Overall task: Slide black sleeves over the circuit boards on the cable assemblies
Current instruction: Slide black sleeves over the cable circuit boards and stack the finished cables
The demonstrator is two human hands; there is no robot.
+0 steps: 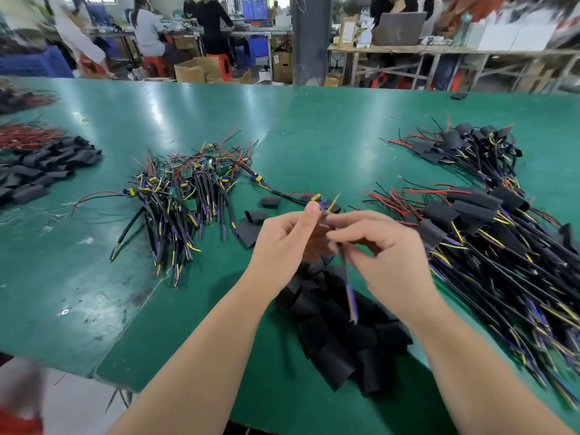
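Green matting covers the bench [94,277]; beyond its far edge people [150,29] sit at other tables among cardboard boxes [197,69].

My left hand [282,243] and right hand [389,255] meet above the near middle of the bench, both with fingers curled in, pinching one cable [350,290] between them. My left thumb and fingers grip its upper end, where yellow and blue wire tips stick up past the thumb. My right fingertips pinch it just below, and the rest hangs down towards me. The spot between my hands is blurred, so I cannot tell whether a sleeve or a board sits there.

Loose black sleeves [332,328] lie heaped on the bench right under my wrists, and the cable's tail hangs over them. A few strays [251,227] lie just left of my left hand. Bare assemblies [185,196], green boards showing, are piled farther left. Sleeved assemblies [477,221] lie in a long heap to my right, with a second heap [464,146] behind it. At the far left edge sits a spare stack [40,171] of sleeves, with red wires [25,136] behind it.
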